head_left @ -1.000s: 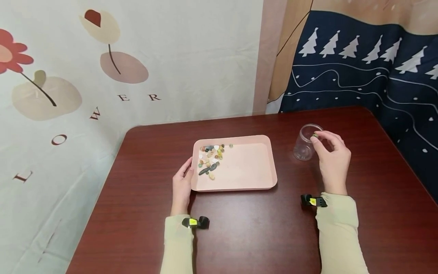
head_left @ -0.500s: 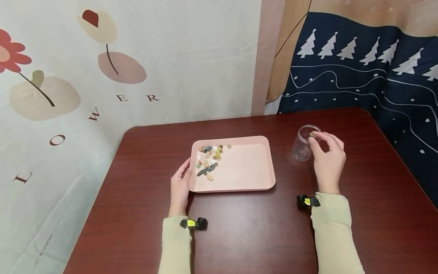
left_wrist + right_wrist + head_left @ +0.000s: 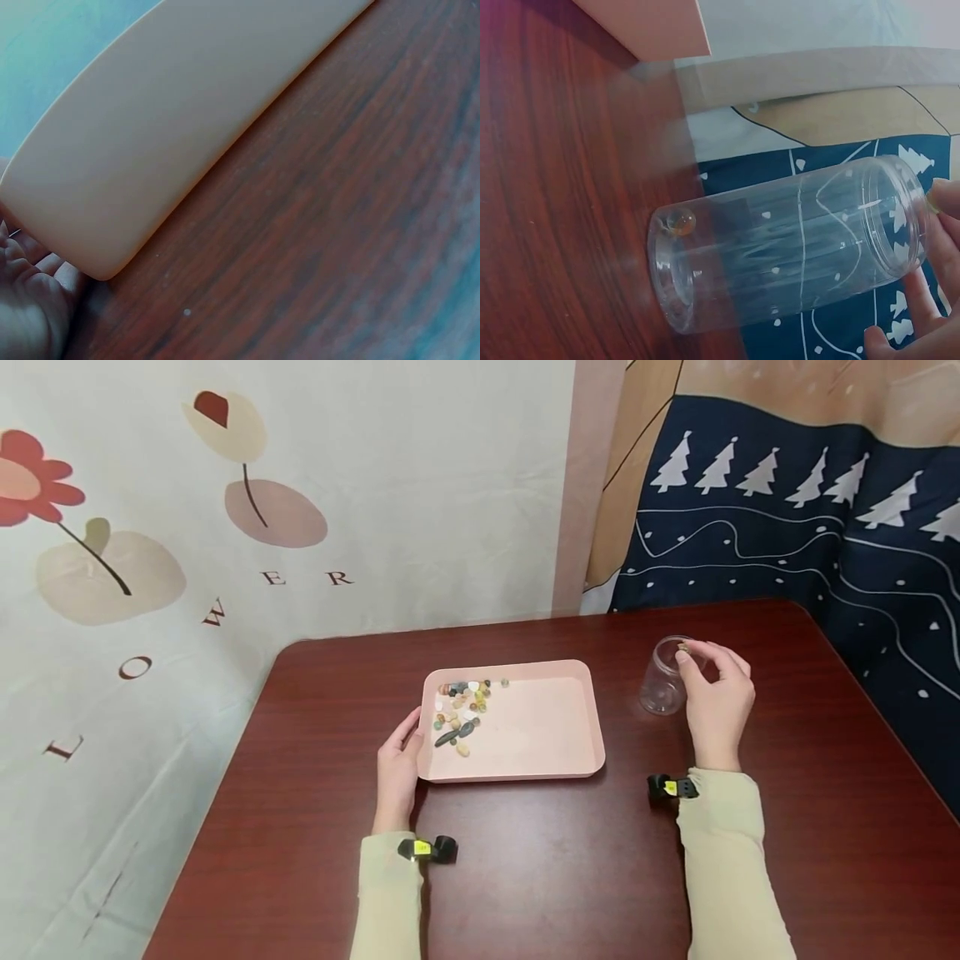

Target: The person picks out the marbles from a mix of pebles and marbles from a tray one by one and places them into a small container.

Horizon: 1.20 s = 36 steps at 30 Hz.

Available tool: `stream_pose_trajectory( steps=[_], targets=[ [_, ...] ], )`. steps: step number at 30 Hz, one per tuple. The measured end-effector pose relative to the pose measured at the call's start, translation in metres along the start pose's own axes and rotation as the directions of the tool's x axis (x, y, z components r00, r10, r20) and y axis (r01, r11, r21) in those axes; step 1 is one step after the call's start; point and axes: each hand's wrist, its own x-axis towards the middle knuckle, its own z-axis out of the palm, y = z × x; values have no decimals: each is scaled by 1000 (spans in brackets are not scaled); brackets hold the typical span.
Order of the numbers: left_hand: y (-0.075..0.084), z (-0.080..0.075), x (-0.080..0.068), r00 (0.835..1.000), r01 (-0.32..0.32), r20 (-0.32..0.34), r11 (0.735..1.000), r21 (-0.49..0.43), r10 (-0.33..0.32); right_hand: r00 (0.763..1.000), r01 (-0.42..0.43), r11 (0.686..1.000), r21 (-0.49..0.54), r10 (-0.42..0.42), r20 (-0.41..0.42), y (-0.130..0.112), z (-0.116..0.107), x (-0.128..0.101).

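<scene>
The work looks barely begun. One small pebble point(image 3: 681, 222) already lies at the bottom of the clear jar point(image 3: 663, 678), which stands just right of the pink tray point(image 3: 547, 752). The right hand point(image 3: 716, 706) pinches another pebble point(image 3: 683, 648) between thumb and fingertips at the jar's mouth. A cluster of stones point(image 3: 461, 712) remains in the tray's far-left corner. The left hand point(image 3: 397, 768) rests with straight fingers against the tray's left edge. Behind the tray, the wall cloth point(image 3: 225, 527) reads "L O W E R".
</scene>
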Motion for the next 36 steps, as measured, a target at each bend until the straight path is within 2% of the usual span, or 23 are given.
stream_pose_trajectory(
  steps=[5, 13, 24, 36],
  targets=[
    [1, 0, 0, 1000, 8, -4, 1000, 9, -8, 999, -20, 1000, -7, 21, 34, 5, 2, 5],
    [5, 1, 1, 1000, 11, 3, 1000, 5, -11, 995, -9, 1000, -18, 11, 98, 5, 0, 6],
    [4, 0, -3, 1000, 10, -1, 1000, 9, -10, 980, 79, 989, -127, -54, 191, 4, -8, 9],
    [4, 0, -2, 1000, 11, -7, 999, 32, -10, 974, 47, 983, -179, -5, 228, 0, -8, 12]
  ],
)
